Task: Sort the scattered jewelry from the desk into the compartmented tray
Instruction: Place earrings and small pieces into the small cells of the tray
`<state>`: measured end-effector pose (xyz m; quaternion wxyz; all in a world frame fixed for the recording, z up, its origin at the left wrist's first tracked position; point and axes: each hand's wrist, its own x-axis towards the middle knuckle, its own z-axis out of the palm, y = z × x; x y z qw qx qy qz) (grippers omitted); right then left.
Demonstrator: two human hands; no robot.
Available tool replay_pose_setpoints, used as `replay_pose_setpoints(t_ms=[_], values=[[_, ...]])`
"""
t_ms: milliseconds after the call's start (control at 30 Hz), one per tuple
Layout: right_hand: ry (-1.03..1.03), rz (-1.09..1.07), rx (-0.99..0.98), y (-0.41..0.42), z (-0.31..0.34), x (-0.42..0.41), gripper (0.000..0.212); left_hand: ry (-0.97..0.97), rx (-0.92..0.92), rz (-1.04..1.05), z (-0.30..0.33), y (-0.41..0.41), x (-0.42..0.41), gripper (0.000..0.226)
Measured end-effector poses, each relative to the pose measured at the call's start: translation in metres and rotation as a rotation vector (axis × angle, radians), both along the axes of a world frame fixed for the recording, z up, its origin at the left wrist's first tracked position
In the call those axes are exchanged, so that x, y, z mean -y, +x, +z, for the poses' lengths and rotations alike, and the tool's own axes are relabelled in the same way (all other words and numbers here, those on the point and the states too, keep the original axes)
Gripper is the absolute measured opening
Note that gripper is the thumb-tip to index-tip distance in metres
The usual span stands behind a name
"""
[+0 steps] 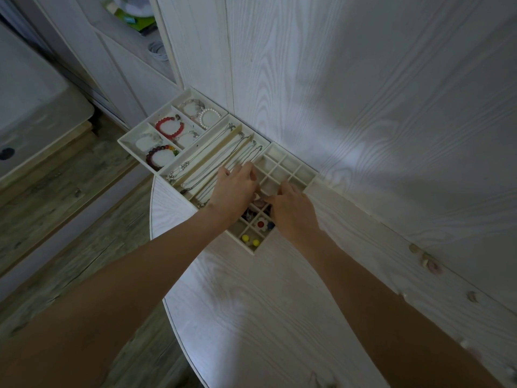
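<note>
A cream compartmented tray (309,182) lies at the desk's left edge against the wall. Its left part holds bead bracelets, among them a red one (169,127) and a white pearl one (210,116). The middle slots hold thin chain necklaces (195,168). The right part is a grid of small cells with a white flower piece (261,223) and yellow beads (250,240). My left hand (234,191) rests over the grid's left edge, fingers curled down. My right hand (289,204) reaches into a grid cell, its fingertips pinched together; what they hold is hidden.
Small loose jewelry pieces (428,261) lie on the white wood-grain desk (279,317) at the right, near the wall. Wooden floor (70,219) and a cabinet lie to the left. Part of the tray overhangs the desk's rounded left edge.
</note>
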<state>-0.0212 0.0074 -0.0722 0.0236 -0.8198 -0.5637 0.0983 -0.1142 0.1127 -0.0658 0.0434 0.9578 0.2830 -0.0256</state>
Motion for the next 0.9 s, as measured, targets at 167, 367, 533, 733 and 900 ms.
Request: replay_pose_setpoints(t_ms=[167, 367, 533, 733, 900], values=[[0.086, -0.129, -0.078, 0.008, 0.008, 0.021, 0.025, -0.030, 0.066, 0.006, 0.005, 0.002, 0.010, 0.019], [0.152, -0.359, -0.231, 0.026, 0.013, 0.076, 0.037, -0.162, 0.122, -0.050, 0.016, 0.023, 0.054, 0.025], [0.130, -0.509, -0.222, 0.046, 0.015, 0.138, 0.040, -0.192, 0.102, -0.226, 0.018, 0.059, 0.116, 0.032], [0.079, -0.693, -0.261, 0.078, 0.009, 0.218, 0.049, -0.260, 0.046, -0.377, 0.005, 0.110, 0.195, 0.039], [0.043, -0.726, -0.328, 0.113, -0.009, 0.274, 0.052, -0.397, -0.087, -0.470, -0.006, 0.150, 0.244, 0.050]])
